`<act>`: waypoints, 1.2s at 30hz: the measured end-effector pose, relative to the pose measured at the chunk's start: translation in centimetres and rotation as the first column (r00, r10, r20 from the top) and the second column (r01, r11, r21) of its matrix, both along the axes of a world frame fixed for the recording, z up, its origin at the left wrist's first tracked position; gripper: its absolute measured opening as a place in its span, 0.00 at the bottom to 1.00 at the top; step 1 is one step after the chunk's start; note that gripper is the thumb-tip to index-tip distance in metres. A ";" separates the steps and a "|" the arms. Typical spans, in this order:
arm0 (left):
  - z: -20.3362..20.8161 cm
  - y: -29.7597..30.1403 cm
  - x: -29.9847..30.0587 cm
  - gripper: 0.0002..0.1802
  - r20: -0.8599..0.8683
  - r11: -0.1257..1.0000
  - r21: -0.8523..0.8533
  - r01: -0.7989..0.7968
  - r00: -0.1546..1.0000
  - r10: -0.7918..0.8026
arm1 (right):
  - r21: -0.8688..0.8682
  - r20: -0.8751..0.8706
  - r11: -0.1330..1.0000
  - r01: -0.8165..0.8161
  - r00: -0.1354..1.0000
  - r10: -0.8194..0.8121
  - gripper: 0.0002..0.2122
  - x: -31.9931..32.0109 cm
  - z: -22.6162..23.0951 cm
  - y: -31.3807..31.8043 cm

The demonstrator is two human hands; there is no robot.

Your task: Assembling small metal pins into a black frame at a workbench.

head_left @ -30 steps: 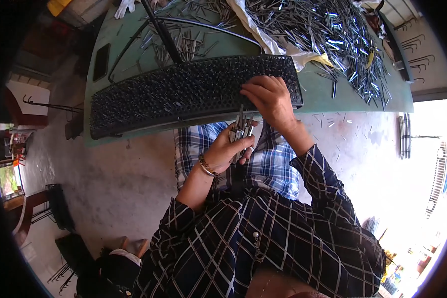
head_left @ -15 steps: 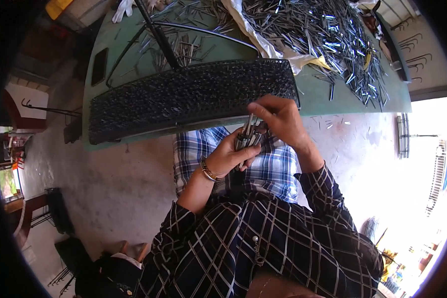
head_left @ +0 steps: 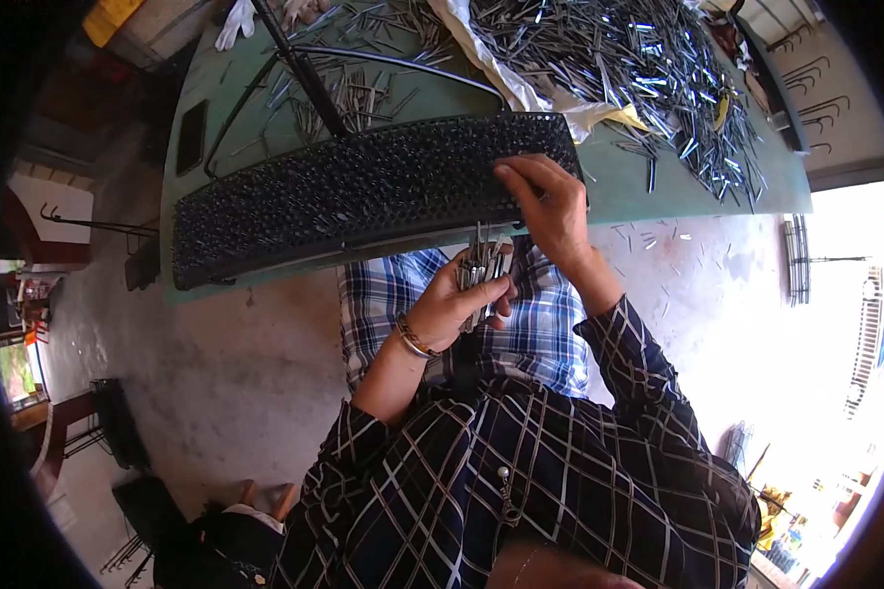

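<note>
My left hand [head_left: 452, 302] is closed around a bundle of thin metal strips [head_left: 483, 263], their ends sticking up above the fingers. My right hand [head_left: 558, 204] is at the right end of a long black perforated panel [head_left: 363, 187], thumb and fingertips pinched together against or just over its surface. Whatever is between those fingertips is too small to make out. Dense rows of small holes and dark bits cover the panel, which lies along the near edge of the green table [head_left: 697, 191]. A black metal frame [head_left: 309, 83] rises from behind it.
A large heap of loose metal strips [head_left: 648, 59] lies on a whitish sack [head_left: 496, 49] at the far right. More strips are scattered behind the panel. A dark phone-like slab [head_left: 193, 137] and a white glove [head_left: 236, 25] lie at the left. Plaid cloth [head_left: 550, 334] covers my lap.
My right hand has moved up, away from the bundle in my left hand and onto the panel's right end. The left hand stays nearly in place, still holding the strips.
</note>
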State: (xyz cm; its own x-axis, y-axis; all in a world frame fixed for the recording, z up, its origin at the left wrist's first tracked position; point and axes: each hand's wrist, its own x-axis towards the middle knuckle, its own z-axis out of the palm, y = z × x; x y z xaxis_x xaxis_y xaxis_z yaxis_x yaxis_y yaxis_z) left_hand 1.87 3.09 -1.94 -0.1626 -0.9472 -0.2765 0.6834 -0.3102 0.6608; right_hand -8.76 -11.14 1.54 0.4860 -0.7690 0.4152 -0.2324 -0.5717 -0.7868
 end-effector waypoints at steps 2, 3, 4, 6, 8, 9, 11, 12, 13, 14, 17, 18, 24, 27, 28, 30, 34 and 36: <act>-0.2 0.2 0.0 0.21 0.006 1.000 -0.012 0.005 1.000 -0.005 | -0.129 -0.028 0.991 -0.030 0.999 0.027 0.06 0.0 -0.4 0.2; -0.5 0.1 0.0 0.21 -0.002 1.000 -0.021 0.018 1.000 -0.018 | -0.251 -0.074 0.966 -0.059 0.996 0.041 0.06 0.0 -0.7 0.1; -0.5 0.0 0.1 0.21 -0.006 1.000 -0.019 0.021 1.000 -0.021 | -0.248 -0.078 0.967 -0.057 0.996 0.039 0.06 0.0 -0.7 0.0; -0.5 0.0 0.2 0.22 0.034 1.000 -0.028 -0.004 0.999 0.005 | -0.366 -0.216 0.928 -0.061 0.976 -0.020 0.07 0.0 -0.7 0.0; -0.4 0.2 0.2 0.22 0.046 1.000 -0.015 -0.009 0.999 0.010 | -0.326 -0.176 0.945 -0.037 0.984 -0.022 0.07 0.0 -0.6 0.5; -0.1 0.2 0.2 0.22 0.057 1.000 -0.004 -0.008 0.998 0.009 | -0.286 -0.138 0.958 -0.009 0.990 -0.032 0.07 -0.1 -0.3 0.8; 0.3 0.1 0.3 0.22 0.057 1.000 -0.014 0.000 0.998 0.001 | -0.082 -0.098 0.996 -0.043 0.995 0.035 0.07 -0.7 0.9 1.2; 0.3 0.0 0.4 0.22 0.058 1.000 -0.024 0.007 0.998 -0.005 | 0.125 -0.043 0.988 -0.089 0.995 0.095 0.08 -1.1 1.4 1.3; 0.2 0.0 0.4 0.22 0.057 1.000 -0.025 0.007 0.998 -0.006 | 0.124 -0.045 0.988 -0.088 0.995 0.094 0.08 -1.4 1.7 1.6; 0.5 0.2 0.4 0.21 0.068 0.999 -0.024 0.035 0.997 -0.033 | 0.302 -0.045 0.937 -0.177 0.979 0.199 0.09 -1.5 2.3 2.0; 0.2 -0.1 0.3 0.21 0.089 0.993 -0.047 0.104 0.991 -0.100 | 0.530 -0.032 0.806 -0.262 0.944 0.328 0.09 -2.5 2.3 1.8; 0.2 -0.1 0.2 0.21 0.107 0.989 -0.066 0.130 0.987 -0.122 | 0.590 -0.025 0.756 -0.285 0.929 0.370 0.09 -2.7 2.4 1.6; 0.0 -0.4 -0.5 0.21 0.134 0.991 -0.058 0.117 0.985 -0.108 | 0.552 0.049 0.812 -0.191 0.979 0.197 0.10 -3.2 2.0 0.8; 0.0 -0.4 -0.5 0.20 0.094 0.996 -0.025 0.086 0.992 -0.084 | 0.563 0.041 0.816 -0.132 0.990 0.133 0.11 -2.9 2.7 0.3; -0.1 -0.4 -0.5 0.20 0.094 0.996 -0.025 0.086 0.992 -0.083 | 0.544 0.017 0.835 -0.081 0.996 0.085 0.12 -2.8 2.9 0.1; -0.5 -0.3 -0.4 0.21 0.084 0.997 -0.028 0.072 0.994 -0.070 | 0.545 0.034 0.836 -0.061 0.998 0.051 0.11 -2.7 2.6 -0.3; -0.2 -0.1 -0.6 0.20 0.045 0.999 -0.009 0.052 0.998 -0.052 | 0.407 0.036 0.913 0.023 0.999 -0.041 0.11 -2.2 1.3 -1.4; -0.5 0.0 -0.6 0.20 0.020 0.999 0.009 0.034 0.999 -0.034 | 0.378 0.024 0.924 0.049 0.998 -0.063 0.11 -1.6 1.1 -1.5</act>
State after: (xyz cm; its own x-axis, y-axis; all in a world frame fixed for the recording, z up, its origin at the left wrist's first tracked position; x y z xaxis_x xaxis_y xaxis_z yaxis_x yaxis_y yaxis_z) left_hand 1.22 3.12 -2.40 -0.1891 -0.9386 -0.2885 0.6591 -0.3392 0.6712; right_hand -10.39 -12.61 2.64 0.4278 -0.8977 0.1053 -0.2237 -0.2180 -0.9500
